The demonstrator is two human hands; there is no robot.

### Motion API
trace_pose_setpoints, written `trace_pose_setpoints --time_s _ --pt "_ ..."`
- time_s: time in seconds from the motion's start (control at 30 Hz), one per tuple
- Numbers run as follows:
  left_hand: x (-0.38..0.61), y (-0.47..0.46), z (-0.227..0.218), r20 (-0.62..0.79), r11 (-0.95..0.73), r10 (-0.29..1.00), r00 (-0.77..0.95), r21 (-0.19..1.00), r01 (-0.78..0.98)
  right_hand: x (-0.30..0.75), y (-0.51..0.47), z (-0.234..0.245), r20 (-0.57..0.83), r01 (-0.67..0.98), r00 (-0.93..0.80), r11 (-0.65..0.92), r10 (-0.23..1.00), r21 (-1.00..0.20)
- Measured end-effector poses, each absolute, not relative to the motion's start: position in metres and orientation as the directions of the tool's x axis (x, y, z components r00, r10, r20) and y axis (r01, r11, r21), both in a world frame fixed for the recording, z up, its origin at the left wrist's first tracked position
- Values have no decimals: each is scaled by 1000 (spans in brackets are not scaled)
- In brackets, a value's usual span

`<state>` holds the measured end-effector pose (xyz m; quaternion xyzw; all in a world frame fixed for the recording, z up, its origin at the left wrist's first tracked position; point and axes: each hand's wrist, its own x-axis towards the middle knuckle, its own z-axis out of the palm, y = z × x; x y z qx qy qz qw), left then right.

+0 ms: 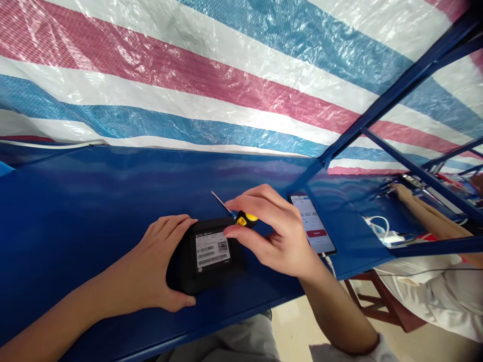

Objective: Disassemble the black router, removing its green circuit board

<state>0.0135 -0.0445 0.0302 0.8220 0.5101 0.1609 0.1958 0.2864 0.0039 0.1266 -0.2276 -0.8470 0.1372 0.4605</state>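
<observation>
A flat black device with a white printed label (pixel 212 249) lies on the blue tabletop. My left hand (pixel 160 266) grips its left side, fingers over the far edge and thumb at the near edge. Above its right end, my right hand (pixel 271 229) is closed on a small screwdriver (pixel 245 218) with a black and yellow handle. The shaft points up and to the left, its tip clear of the device. Part of the device's right end is hidden under my right hand.
To the right, a phone (pixel 313 223) showing a timer lies plugged into a white cable (pixel 330 264). Blue metal frame bars (pixel 388 93) divide this bench from the neighbouring one, where another person's arms (pixel 426 206) rest. A striped plastic sheet (pixel 188 65) hangs behind the table.
</observation>
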Motion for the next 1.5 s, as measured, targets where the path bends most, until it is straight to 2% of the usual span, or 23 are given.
trace_pose_setpoints --time_s 0.13,0.3,0.53,0.63,0.8,1.0,1.07,1.23,1.4,1.5 --pt "10 -42 27 45 -431 883 467 472 769 285 3 126 702 258 -479 849 527 -461" --pt "12 -42 28 48 -400 901 432 483 779 291 3 124 699 153 -468 828 541 -539" --pt "4 -38 28 -63 -416 860 506 488 768 297 5 126 684 106 -515 830 517 -548" --pt "3 -38 29 -79 -403 862 500 492 772 293 6 127 706 102 -509 849 493 -519" --pt "4 -38 31 -69 -408 863 500 488 772 287 6 129 748 283 -455 875 484 -394" --pt "2 -38 30 -106 -392 860 500 491 778 288 3 122 699 161 -479 836 531 -525" --pt "2 -38 30 -112 -384 861 496 497 778 288 4 120 702 130 -487 838 520 -530" --pt "4 -38 27 -67 -392 870 489 509 767 285 8 124 755 237 -426 867 499 -439" --pt "11 -43 28 38 -377 905 423 531 759 286 7 125 696 99 -522 846 493 -524" --pt "14 -44 29 55 -386 905 422 524 759 286 9 124 721 114 -496 860 484 -498"
